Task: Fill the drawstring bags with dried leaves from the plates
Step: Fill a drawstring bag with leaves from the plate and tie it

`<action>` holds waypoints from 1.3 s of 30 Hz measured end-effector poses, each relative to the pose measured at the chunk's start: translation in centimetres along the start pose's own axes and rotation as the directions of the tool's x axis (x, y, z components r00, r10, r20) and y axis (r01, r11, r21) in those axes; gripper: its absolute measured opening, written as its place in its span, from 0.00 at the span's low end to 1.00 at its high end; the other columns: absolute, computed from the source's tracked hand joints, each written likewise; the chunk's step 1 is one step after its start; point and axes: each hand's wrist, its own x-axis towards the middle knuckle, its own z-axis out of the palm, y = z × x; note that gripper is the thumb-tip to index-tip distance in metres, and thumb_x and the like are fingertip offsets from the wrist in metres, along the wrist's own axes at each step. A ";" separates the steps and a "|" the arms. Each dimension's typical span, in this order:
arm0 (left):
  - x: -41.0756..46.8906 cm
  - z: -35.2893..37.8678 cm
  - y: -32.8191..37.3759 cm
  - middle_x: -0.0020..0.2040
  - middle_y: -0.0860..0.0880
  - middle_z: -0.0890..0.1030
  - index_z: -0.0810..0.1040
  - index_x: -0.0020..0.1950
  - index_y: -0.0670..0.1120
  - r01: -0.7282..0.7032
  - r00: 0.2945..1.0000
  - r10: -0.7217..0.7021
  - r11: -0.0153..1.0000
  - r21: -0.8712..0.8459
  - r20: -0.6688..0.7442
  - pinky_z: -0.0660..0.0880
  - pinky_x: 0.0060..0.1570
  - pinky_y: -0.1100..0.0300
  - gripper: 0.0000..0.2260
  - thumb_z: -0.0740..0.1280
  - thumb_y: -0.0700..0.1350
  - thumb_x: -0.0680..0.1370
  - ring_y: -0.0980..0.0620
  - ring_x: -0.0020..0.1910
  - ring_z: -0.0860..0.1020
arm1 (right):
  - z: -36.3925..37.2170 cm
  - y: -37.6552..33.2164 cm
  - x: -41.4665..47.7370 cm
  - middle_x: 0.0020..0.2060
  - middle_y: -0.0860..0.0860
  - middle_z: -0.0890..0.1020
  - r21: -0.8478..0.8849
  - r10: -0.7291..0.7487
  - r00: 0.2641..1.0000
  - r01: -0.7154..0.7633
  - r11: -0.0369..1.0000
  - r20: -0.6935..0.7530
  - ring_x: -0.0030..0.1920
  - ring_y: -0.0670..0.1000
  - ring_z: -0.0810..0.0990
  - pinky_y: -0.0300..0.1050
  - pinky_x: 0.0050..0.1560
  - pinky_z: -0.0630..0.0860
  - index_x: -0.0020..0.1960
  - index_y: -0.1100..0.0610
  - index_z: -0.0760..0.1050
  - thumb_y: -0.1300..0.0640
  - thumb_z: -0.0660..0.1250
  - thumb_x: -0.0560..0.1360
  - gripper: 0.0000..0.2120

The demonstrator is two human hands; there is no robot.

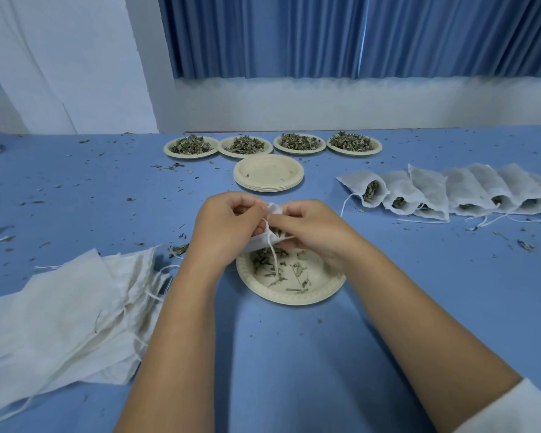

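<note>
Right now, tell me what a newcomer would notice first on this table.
Both hands meet at the centre: the left hand and right hand pinch a white drawstring bag over a nearly emptied plate. Behind them, four plates heaped with dried leaves line the far edge. A row of filled bags lies to the right, a pile of empty bags to the left.

Blue table cover (294,354) across the whole surface. Behind it, a pleated blue curtain (325,35) hanging above a white ledge (356,101). At far left, a pale drape (60,57), possibly a sheet, beside a white pillar (152,89).
</note>
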 end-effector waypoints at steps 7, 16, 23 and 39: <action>0.3 -1.9 -0.2 0.29 0.52 0.81 0.83 0.40 0.48 0.040 0.994 -0.046 0.998 -0.055 -0.102 0.76 0.35 0.68 0.06 0.70 0.41 0.76 0.59 0.29 0.78 | -1.5 0.7 0.3 0.45 0.51 0.85 -0.594 -0.082 0.997 0.072 0.801 0.011 0.43 0.50 0.81 0.44 0.43 0.77 0.52 0.55 0.83 0.48 0.67 0.77 0.12; 0.2 -1.9 0.0 0.30 0.51 0.81 0.83 0.40 0.47 0.050 0.993 -0.057 0.996 -0.071 -0.104 0.75 0.34 0.70 0.06 0.69 0.40 0.77 0.59 0.29 0.78 | 1.2 1.3 -0.3 0.44 0.44 0.78 -0.725 -0.220 0.946 0.325 0.608 0.239 0.47 0.46 0.77 0.45 0.48 0.76 0.51 0.48 0.83 0.47 0.75 0.70 0.11; 0.1 -1.8 0.1 0.29 0.51 0.81 0.83 0.40 0.47 0.051 0.994 -0.056 0.997 -0.064 -0.091 0.73 0.31 0.71 0.07 0.69 0.40 0.77 0.59 0.28 0.77 | -1.7 -0.5 -1.4 0.44 0.40 0.82 -0.685 0.024 0.969 0.155 0.712 0.245 0.45 0.44 0.81 0.38 0.47 0.78 0.50 0.45 0.82 0.50 0.68 0.76 0.06; 0.4 -1.5 -0.1 0.29 0.52 0.82 0.83 0.40 0.48 0.064 0.996 -0.068 0.996 -0.066 -0.063 0.73 0.30 0.71 0.06 0.70 0.41 0.76 0.59 0.28 0.78 | -2.4 -1.9 -2.9 0.53 0.45 0.75 -0.775 0.270 0.933 0.015 0.631 0.238 0.38 0.45 0.83 0.35 0.37 0.77 0.62 0.45 0.73 0.50 0.76 0.70 0.23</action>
